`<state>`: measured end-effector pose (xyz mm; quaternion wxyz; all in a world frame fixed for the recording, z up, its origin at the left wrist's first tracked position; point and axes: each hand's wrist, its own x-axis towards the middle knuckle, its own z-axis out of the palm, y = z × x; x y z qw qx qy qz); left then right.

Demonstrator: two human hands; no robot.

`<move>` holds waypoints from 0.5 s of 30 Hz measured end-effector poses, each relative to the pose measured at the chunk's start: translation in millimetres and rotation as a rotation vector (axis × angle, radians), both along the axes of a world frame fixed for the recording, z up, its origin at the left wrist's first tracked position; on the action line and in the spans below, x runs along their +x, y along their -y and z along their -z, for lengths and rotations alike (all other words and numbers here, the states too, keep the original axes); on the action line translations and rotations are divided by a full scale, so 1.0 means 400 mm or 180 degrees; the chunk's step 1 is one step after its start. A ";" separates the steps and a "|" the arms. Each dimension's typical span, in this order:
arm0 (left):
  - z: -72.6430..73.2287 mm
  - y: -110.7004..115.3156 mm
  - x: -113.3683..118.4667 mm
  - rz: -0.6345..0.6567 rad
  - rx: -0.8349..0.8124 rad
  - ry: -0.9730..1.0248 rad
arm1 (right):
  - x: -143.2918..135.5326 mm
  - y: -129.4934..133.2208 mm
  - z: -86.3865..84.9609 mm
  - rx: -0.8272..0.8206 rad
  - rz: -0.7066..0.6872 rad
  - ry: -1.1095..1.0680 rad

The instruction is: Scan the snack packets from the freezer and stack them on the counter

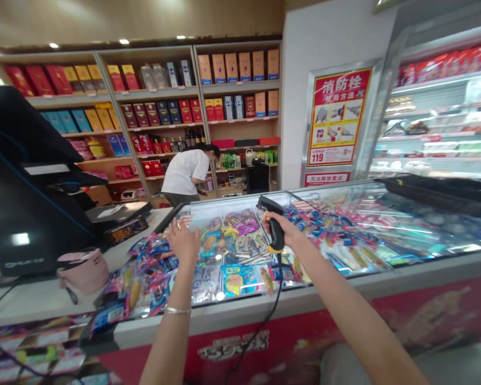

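Note:
My right hand (282, 230) is wrapped round the handle of a black and yellow barcode scanner (276, 233), its head raised over the freezer's glass top and its cable hanging down the front. To the left, my left hand (183, 241) is held over the freezer with its fingers spread and nothing in them. Colourful ice cream packets (240, 235) show beneath the glass between and around my hands. Beside my left hand, a heap of blue and red packets (148, 272) covers the freezer's left end.
A black checkout terminal (28, 192) stands at the left, near a pink cup-shaped container (84, 270). Behind the freezer (344, 289), a person in a white shirt (186, 172) bends by the shelves. A black cover (436, 192) lies at the right.

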<state>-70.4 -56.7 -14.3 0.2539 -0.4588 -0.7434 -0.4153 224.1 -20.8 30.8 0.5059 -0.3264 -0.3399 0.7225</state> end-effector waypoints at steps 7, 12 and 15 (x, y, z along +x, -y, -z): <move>-0.011 -0.066 0.170 0.0642 0.0010 0.0004 | 0.209 -0.002 0.041 -0.0024 0.0290 0.0080; 0.035 -0.129 0.300 0.1287 -0.0144 0.0097 | 0.305 -0.001 0.090 -0.0142 0.0528 0.0099; 0.083 -0.168 0.407 0.1906 -0.0624 0.0408 | 0.353 -0.005 0.129 -0.0363 0.0559 0.0180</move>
